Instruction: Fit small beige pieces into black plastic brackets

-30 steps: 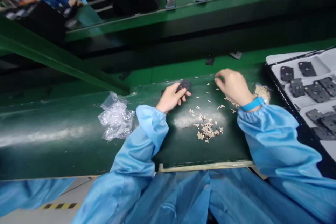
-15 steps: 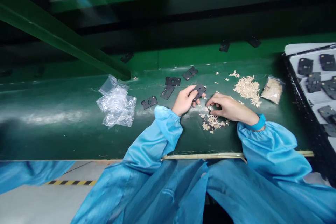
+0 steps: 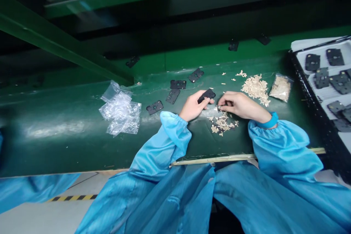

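**A:** What's nearest?
**B:** Blue sleeves [image 3: 170, 135] are coming in from the near edge, over the green belt [image 3: 68, 146]. Just beyond, a small heap of tan bits [image 3: 222, 123] is lying btwn the two wrists, closer to the right one.

**A:** Hands?
**B:** Left hand [image 3: 192, 107] is gripping a black plate [image 3: 206, 95], w/ thumb and fingers clamped on its near-left end. The plate is sitting mid-belt, tilted, poking out to the right, just far of the heap. Right hand [image 3: 239, 105] is lying knuckles-up just right of it. Its fingertips are pinching together near the plate's free end. Sth tiny and pale is showing at the tips, too small to tell if it's being held.

**A:** Left side?
**B:** Four loose plates [image 3: 172, 96] are lying flat, left and far of the left hand. A bunch of clear bags [image 3: 120, 109] is sitting further left, apart from them.

**A:** Farther out?
**B:** A bigger tan pile [image 3: 255, 86] is spreading far-right of the right hand. A small bag of bits [image 3: 280, 88] is lying just beside it on the right. At the right edge a tray [image 3: 326, 94] is holding more black plates in compartments.
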`<move>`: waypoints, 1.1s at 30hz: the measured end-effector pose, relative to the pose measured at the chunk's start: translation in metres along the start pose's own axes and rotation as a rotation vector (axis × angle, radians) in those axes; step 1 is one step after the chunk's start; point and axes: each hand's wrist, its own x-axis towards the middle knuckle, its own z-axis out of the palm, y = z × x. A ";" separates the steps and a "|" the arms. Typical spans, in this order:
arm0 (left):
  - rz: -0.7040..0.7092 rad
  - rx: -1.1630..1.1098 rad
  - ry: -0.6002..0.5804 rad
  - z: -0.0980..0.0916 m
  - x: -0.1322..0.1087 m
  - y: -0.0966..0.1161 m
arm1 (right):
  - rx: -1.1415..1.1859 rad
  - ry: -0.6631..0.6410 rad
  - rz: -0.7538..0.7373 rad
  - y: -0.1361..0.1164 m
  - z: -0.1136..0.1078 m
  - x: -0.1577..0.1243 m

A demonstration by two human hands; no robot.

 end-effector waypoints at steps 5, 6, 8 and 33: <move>0.009 0.018 0.044 -0.001 0.000 -0.001 | -0.074 0.022 -0.039 0.003 0.013 0.004; 0.009 0.018 0.038 -0.001 0.000 -0.001 | -0.081 -0.003 -0.020 0.003 0.012 0.004; 0.011 0.024 0.014 -0.001 0.000 -0.001 | -0.056 -0.075 0.027 0.002 0.006 0.002; -0.009 0.232 -0.042 0.014 -0.015 0.001 | 0.513 0.010 0.231 0.009 -0.008 -0.003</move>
